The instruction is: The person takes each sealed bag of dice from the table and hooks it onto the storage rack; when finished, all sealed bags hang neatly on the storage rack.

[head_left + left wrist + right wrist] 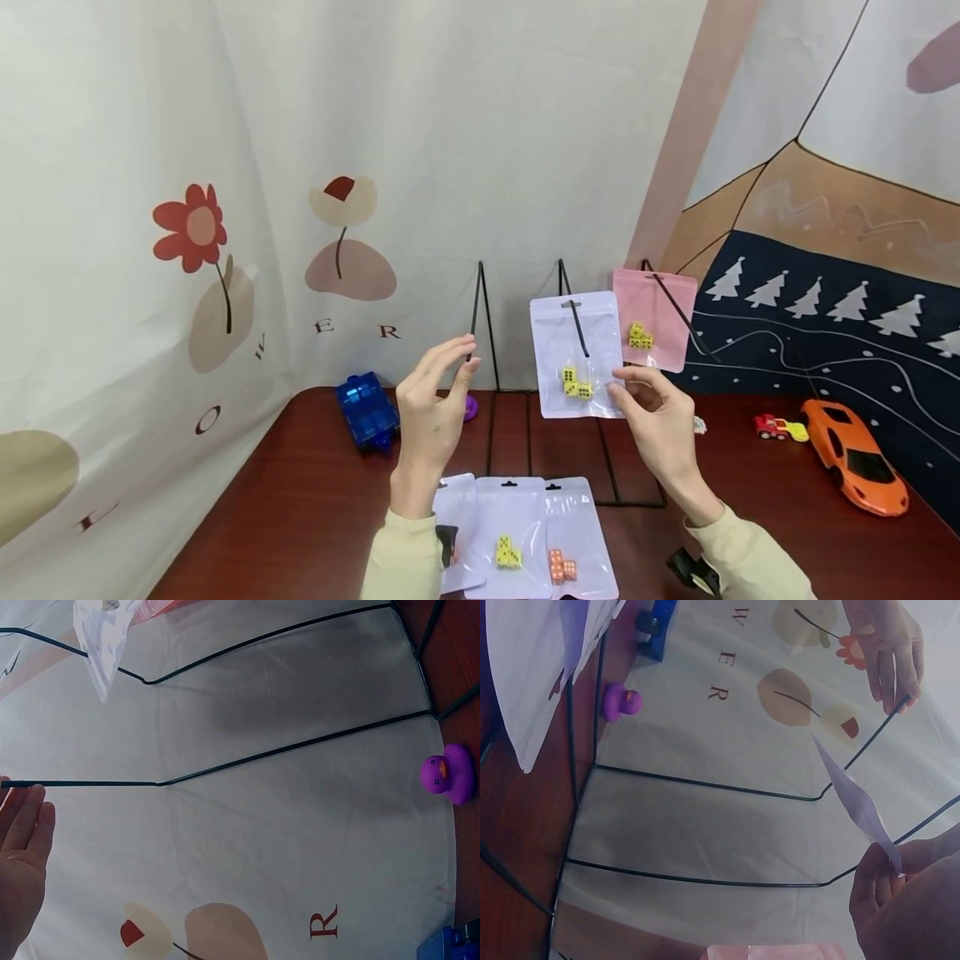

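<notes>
A lilac zip bag (547, 342) with yellow dice hangs on the middle prong of a black wire rack (491, 433). My right hand (660, 421) pinches its lower right edge between thumb and fingers; the right wrist view shows the bag (855, 799) edge-on. To the left, my left hand (431, 412) pinches the tip of the left prong (97, 783), which carries no bag. On the right prong hangs a pink zip bag (660, 304) with yellow dice.
Several lilac bags (510, 508) with yellow or orange dice lie in front of the rack. A blue toy vehicle (366, 408) and a purple rubber duck (450, 774) stand left. An orange toy car (855, 458) and a small red-yellow toy truck (780, 428) stand right.
</notes>
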The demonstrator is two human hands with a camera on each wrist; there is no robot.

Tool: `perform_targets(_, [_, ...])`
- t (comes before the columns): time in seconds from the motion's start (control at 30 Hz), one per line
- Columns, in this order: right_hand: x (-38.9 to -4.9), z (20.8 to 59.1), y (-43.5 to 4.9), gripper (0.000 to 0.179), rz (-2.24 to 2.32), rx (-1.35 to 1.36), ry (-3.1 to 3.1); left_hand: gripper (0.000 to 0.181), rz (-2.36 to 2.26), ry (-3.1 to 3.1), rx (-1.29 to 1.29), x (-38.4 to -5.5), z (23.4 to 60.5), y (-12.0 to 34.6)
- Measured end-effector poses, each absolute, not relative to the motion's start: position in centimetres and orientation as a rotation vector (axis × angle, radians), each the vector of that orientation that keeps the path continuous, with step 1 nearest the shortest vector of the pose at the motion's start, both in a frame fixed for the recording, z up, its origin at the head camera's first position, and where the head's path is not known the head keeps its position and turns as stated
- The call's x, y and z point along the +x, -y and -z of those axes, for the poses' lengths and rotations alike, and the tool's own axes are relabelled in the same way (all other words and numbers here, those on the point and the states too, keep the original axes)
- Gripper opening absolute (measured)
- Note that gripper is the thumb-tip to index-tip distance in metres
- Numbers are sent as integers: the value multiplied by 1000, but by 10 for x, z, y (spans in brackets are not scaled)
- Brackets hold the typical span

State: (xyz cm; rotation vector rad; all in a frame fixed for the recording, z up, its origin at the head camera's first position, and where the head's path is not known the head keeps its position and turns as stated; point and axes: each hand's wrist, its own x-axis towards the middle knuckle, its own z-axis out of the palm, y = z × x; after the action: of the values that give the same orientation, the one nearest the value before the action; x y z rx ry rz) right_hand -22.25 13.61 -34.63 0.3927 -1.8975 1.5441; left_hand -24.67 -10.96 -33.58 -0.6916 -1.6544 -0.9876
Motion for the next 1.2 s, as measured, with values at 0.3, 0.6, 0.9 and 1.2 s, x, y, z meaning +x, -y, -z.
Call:
perform_targets(0.3, [-235, 357, -137, 20, -1593, 367, 1893, 21, 990, 1655, -682, -244, 339, 111])
perform_targets(0.6, [-259, 370, -143, 17, -1631, 356, 1858, 22, 1001, 1638, -705, -246, 337, 108])
perform_targets(0.9, [-245, 344, -130, 17, -1586, 331, 1858, 29, 995, 1644, -698, -246, 335, 107])
perform_targets(1.2, [-250, 344, -129, 18, -1559, 330, 1865, 24, 987, 1640, -703, -246, 335, 108])
